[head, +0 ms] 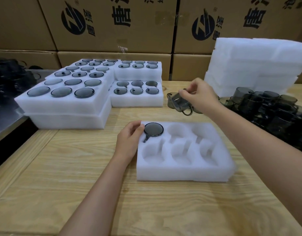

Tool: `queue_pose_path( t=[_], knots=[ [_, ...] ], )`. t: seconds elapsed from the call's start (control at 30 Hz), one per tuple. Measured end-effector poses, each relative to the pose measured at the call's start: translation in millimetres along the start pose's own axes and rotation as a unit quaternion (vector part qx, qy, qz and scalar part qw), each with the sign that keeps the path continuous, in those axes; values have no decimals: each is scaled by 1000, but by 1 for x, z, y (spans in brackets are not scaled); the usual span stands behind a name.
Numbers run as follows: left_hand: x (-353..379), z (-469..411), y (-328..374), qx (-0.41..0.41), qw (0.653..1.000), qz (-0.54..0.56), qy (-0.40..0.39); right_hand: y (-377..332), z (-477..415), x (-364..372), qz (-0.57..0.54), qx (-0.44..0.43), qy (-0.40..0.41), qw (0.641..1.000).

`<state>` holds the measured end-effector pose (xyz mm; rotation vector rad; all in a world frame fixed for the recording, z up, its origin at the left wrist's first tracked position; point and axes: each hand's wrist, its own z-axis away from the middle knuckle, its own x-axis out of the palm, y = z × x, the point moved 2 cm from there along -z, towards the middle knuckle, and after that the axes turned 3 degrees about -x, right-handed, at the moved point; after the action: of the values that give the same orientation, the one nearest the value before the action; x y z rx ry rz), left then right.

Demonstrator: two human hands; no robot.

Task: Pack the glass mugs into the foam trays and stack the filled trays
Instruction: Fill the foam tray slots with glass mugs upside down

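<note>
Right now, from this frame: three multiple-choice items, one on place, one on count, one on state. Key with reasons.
1. Where in the near foam tray does the seated mug sit? A far-left cavity; B near-right cavity; C far-middle cavity.
2. How many of that tray's cavities are empty? A two; B five; C none.
3. What is the right hand doing? A lying flat on the table; B gripping a glass mug; C pressing on the tray.
Key: 1 A, its dark rim fills the far-left cavity; 2 B, five of six show bare foam; 3 B, its fingers curl round a tilted mug beyond the tray.
</note>
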<state>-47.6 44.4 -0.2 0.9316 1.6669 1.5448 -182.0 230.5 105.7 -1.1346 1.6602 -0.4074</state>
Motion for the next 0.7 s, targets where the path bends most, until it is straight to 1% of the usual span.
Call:
queue_pose_path(
  t=[0.07, 0.13, 0.23, 0.27, 0.33, 0.53, 0.7],
  knots=[
    [0, 0, 0, 2, 1000, -8, 4, -16, 5, -10, 22, 6, -21, 1000],
    [0, 0, 0, 3, 1000, -13, 4, -32, 14, -13, 88, 1, -70, 994],
    [-1, 0, 0, 5, 1000, -17, 1, -51, 28, -5, 241, -14, -143, 960],
    [-1, 0, 0, 6, 1000, -16, 0, -53, 31, 0, 277, -18, -162, 947],
    [-1, 0, 0, 7, 1000, -17, -3, -53, 36, 8, 310, -20, -184, 932],
    [0, -1, 0, 16, 1000, -12, -2, -42, 41, 20, 348, -5, -189, 918],
    [0, 0, -1, 22, 1000, -16, -4, -42, 43, 30, 385, -11, -168, 907]
  ],
)
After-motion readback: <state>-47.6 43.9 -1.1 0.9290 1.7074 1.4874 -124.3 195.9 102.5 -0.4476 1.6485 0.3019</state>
